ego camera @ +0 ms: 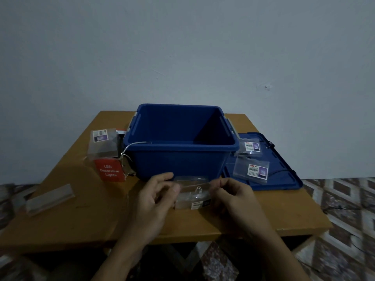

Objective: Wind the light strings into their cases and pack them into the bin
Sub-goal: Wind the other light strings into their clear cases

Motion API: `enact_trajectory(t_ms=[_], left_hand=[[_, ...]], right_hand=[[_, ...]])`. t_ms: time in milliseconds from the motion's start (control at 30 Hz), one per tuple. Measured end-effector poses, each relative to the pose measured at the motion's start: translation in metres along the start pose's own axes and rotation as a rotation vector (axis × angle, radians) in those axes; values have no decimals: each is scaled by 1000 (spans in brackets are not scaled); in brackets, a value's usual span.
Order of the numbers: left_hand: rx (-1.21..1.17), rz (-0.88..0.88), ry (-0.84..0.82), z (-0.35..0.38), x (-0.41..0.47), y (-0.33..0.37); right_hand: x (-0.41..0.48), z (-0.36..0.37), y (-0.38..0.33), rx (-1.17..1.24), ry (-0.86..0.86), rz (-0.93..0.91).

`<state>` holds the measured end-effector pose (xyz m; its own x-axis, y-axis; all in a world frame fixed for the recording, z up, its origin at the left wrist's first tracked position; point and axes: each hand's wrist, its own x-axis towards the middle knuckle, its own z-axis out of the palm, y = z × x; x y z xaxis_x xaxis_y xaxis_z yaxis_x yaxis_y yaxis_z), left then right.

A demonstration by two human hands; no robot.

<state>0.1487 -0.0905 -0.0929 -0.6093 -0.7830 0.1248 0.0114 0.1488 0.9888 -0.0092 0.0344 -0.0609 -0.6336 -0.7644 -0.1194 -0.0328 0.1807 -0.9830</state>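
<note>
An open blue bin (182,159) stands at the middle of the wooden table (101,220). In front of it a clear plastic case (192,192) with a white label is held between both hands. My left hand (156,197) pinches its left edge and my right hand (235,197) pinches its right edge. A thin light string (134,145) runs from the bin's left rim down to a clear case with a red "LED Decorative Lights" card (107,157). Two more clear labelled cases, one farther (250,148) and one nearer (252,170), lie on the blue lid (284,179).
A clear plastic sleeve (50,199) lies at the table's left front. A dark cord (269,144) sits on the lid's far side. The wall is close behind the table. Patterned floor shows on both sides.
</note>
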Motion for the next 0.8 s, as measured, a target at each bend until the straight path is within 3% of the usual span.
enact_trajectory(t_ms=[300, 533, 800], left_hand=[[-1, 9, -3, 2, -1, 3], [-40, 24, -46, -5, -4, 5], [-13, 85, 40, 0, -4, 3]], right_hand=[[1, 4, 9, 187, -27, -170], [2, 3, 20, 320, -50, -86], [-4, 5, 18, 211, -43, -214]])
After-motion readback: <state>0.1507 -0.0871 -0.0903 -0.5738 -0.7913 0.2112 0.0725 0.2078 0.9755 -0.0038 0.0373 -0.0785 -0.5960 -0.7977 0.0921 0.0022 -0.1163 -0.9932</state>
